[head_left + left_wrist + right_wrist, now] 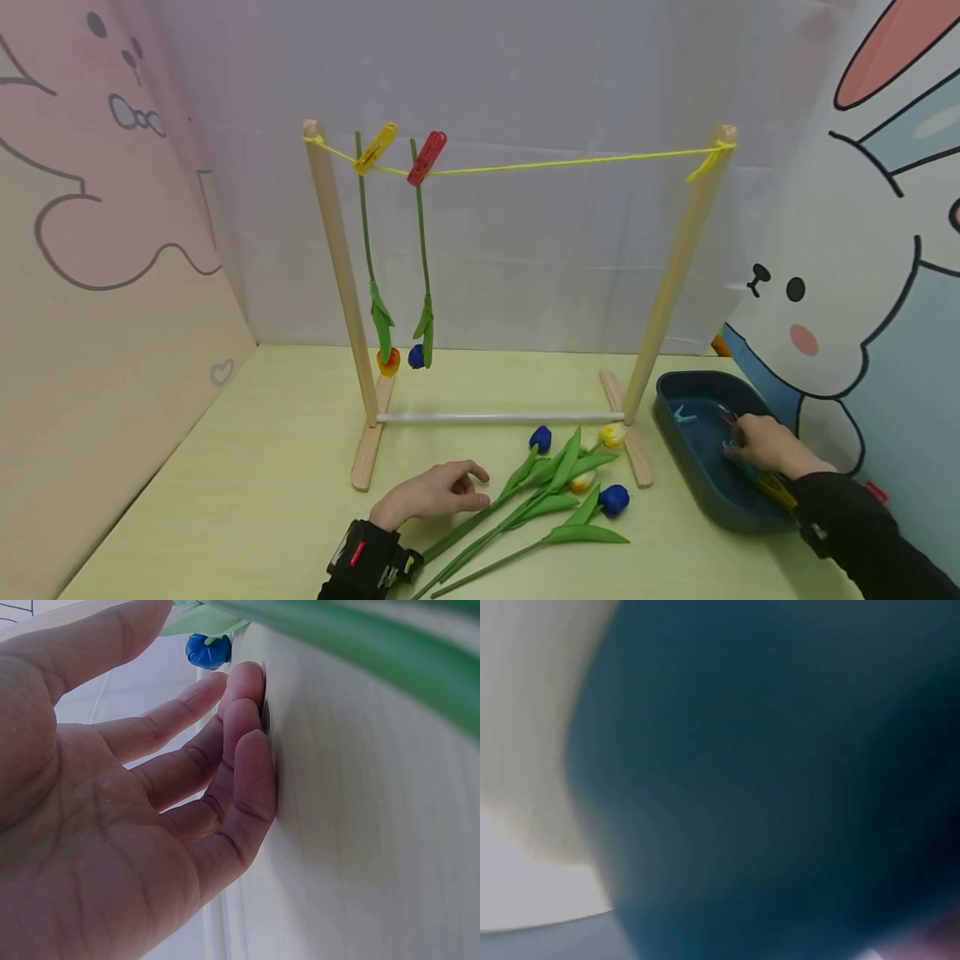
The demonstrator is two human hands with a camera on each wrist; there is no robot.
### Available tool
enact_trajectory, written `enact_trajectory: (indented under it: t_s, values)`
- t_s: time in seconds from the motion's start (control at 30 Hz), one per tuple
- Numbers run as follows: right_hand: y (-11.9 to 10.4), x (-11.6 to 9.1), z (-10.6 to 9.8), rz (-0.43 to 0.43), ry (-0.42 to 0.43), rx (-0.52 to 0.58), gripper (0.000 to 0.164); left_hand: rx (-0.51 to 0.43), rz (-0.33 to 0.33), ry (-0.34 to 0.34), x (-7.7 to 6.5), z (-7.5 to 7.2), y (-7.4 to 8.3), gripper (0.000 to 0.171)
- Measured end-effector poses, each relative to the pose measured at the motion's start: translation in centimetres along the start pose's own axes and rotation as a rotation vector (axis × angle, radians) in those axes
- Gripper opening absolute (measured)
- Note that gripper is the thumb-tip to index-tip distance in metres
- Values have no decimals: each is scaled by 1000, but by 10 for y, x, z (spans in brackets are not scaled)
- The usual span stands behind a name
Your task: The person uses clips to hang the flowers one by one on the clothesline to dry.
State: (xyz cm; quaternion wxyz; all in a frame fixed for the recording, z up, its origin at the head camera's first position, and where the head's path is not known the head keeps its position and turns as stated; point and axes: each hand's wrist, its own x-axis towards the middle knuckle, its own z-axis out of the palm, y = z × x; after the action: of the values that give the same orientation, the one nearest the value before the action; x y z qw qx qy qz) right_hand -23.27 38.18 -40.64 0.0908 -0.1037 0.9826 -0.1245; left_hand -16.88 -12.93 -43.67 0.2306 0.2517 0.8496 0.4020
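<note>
My left hand (pixel 438 493) rests on the table beside the green stems of several artificial tulips (pixel 517 500), its fingers loosely bent and holding nothing. The left wrist view shows its palm (pixel 97 825) bare, fingertips against the tabletop. Inside the dark blue basin (pixel 693 479), my right hand (pixel 772 446) reaches down among small clothespins (pixel 684 415). Whether its fingers grip one is hidden; the right wrist view is filled by the blurred basin wall (pixel 727 787). Two tulips hang head down from the yellow cord (pixel 570 162), held by a yellow clothespin (pixel 377 148) and a red clothespin (pixel 427 158).
A wooden frame with a left post (pixel 337 267) and a right post (pixel 678 275) carries the cord. A white bar (pixel 498 417) joins the posts low down. Printed cartoon panels (pixel 817 275) stand at both sides, a pale sheet (pixel 525 267) behind.
</note>
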Motion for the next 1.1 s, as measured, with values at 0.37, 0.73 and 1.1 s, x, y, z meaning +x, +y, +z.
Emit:
enact_trajectory:
  t_s: [0.37,0.73,1.1]
  values:
    - [-33,-13,-22,-120,408,135,25,7,-9,7,1,0,1,40]
    - [-99,-21,-26,-203,719,454,21,-22,4,-13,2,-1,1,35]
    - [-144,-6,10,-226,709,1077,27,80,-65,22,3,6,5,13]
